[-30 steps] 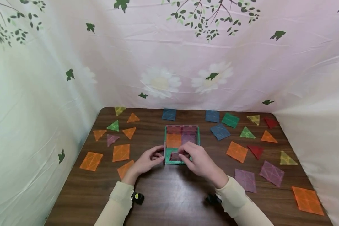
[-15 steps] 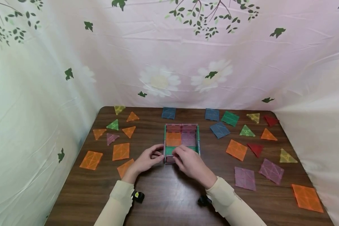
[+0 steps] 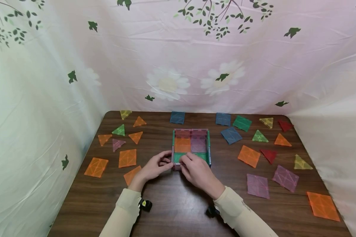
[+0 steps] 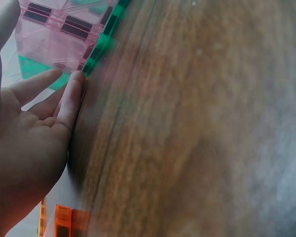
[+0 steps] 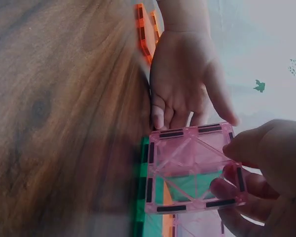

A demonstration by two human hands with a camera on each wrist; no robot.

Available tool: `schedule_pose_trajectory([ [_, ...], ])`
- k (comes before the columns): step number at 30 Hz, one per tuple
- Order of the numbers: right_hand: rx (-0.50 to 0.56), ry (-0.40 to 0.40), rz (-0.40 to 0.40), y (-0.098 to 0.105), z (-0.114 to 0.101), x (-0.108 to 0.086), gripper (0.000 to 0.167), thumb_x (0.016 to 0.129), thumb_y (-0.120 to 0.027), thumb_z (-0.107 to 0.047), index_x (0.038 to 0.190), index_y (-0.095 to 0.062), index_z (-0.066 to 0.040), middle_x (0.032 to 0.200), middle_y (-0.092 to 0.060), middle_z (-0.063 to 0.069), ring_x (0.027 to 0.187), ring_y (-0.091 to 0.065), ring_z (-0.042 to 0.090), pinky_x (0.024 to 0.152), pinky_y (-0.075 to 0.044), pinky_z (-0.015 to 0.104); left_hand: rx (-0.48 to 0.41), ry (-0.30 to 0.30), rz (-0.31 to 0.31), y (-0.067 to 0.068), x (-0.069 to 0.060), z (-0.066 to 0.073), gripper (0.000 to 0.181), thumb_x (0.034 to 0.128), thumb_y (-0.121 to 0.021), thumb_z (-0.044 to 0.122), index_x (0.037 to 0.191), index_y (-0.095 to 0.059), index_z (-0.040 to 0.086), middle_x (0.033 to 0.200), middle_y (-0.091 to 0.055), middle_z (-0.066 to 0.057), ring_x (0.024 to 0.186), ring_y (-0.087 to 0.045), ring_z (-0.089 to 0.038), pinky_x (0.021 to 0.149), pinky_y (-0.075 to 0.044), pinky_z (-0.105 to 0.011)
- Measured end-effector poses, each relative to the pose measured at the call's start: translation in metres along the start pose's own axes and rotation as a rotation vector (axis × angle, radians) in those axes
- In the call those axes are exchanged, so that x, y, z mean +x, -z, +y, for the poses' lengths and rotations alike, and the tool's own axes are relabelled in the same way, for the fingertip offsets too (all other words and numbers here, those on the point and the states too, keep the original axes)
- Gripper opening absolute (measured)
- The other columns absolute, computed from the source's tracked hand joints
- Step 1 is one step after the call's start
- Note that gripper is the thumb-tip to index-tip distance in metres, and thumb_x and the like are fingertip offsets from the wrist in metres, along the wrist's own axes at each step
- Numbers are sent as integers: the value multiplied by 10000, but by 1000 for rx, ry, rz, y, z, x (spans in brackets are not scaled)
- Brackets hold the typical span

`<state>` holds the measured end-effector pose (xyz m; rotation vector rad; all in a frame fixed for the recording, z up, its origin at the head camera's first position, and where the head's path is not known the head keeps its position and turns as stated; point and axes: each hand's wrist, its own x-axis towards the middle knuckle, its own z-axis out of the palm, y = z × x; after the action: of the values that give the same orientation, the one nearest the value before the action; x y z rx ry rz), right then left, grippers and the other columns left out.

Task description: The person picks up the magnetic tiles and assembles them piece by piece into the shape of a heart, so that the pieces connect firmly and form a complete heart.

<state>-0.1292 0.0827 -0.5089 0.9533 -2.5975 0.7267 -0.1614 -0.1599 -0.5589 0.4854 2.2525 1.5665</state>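
A square open-topped box of see-through magnetic tiles (image 3: 191, 133) stands mid-table. Its floor shows orange, purple and green squares, and its back wall is pink. My right hand (image 3: 199, 172) pinches a pink square magnetic tile (image 5: 195, 168) by its upper edge between thumb and fingers. That tile is upright at the left part of the box's front edge; in the head view the hand partly covers it. At the box's left side, my left hand (image 3: 153, 166) rests with its fingers extended, fingertips (image 4: 77, 76) against the bottom of a pink wall tile (image 4: 64, 34).
Orange squares (image 3: 127, 158) and small triangles (image 3: 135, 137) lie flat on the left. Blue squares (image 3: 231, 135), a green square (image 3: 242, 123), purple squares (image 3: 257, 186) and several triangles (image 3: 268, 155) lie on the right. A patterned curtain (image 3: 192, 59) hangs behind the table.
My right hand has brought the pink tile forward and down from above the green floor, standing it at the box's front edge. The left hand has stayed at the left side.
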Motion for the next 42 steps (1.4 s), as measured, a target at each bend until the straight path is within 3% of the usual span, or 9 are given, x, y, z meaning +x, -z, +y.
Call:
schedule_pose_trajectory([
  [7,171,17,26,18,2,-3,208,941,-794,-127,1134,-720,-112,1064,-678,0,852,-643,138,719,-566,312,-16,30,3,1,-2,-3,624,1042,-684,324,1573,-465,81,1541,-531,-133,1232,-618,-272,1008,-534,-420],
  [12,290,5,98,38,15,-3,207,943,-788,-99,1136,-715,-123,1097,-701,9,956,-681,155,782,-601,381,-13,50,13,0,-2,-3,635,1031,-695,362,1572,-474,113,1535,-540,-90,1208,-628,-221,980,-543,-350],
  [18,219,-51,228,66,47,-3,198,923,-792,-61,1104,-725,-107,1050,-714,29,938,-671,177,746,-582,391,-11,45,12,1,-3,-2,655,1027,-698,377,1577,-467,106,1528,-543,-100,1190,-636,-221,957,-548,-339],
  [23,172,-203,277,81,91,-6,178,943,-787,-95,1109,-728,-66,1046,-724,56,952,-689,208,787,-595,457,-8,48,14,1,-2,-1,654,1022,-705,390,1573,-477,123,1519,-552,-80,1184,-637,-205,949,-548,-333],
  [28,256,-443,212,84,138,-13,237,1024,-715,-231,1186,-695,-59,1124,-716,89,1052,-684,258,905,-573,540,-6,45,13,0,-2,-2,639,1028,-702,360,1568,-478,103,1532,-542,-95,1200,-631,-216,986,-539,-366],
  [31,294,-547,159,84,162,-16,337,1046,-679,-310,1252,-663,-44,1196,-693,147,1122,-662,327,963,-549,566,-13,39,13,1,-3,-2,623,1031,-702,321,1563,-479,86,1535,-539,-116,1207,-632,-239,993,-537,-388],
  [37,207,-674,49,78,204,-20,456,1035,-695,-348,1338,-607,-19,1343,-620,245,1229,-588,440,1021,-488,633,-31,30,12,0,-2,1,607,1037,-694,276,1566,-472,78,1533,-537,-133,1211,-630,-271,971,-536,-387],
  [42,70,-702,-65,70,220,-24,565,1004,-735,-326,1403,-566,36,1414,-548,323,1289,-502,525,1066,-419,685,-30,29,8,-1,-2,1,609,1039,-691,269,1570,-466,76,1530,-537,-137,1216,-625,-280,961,-537,-386],
])
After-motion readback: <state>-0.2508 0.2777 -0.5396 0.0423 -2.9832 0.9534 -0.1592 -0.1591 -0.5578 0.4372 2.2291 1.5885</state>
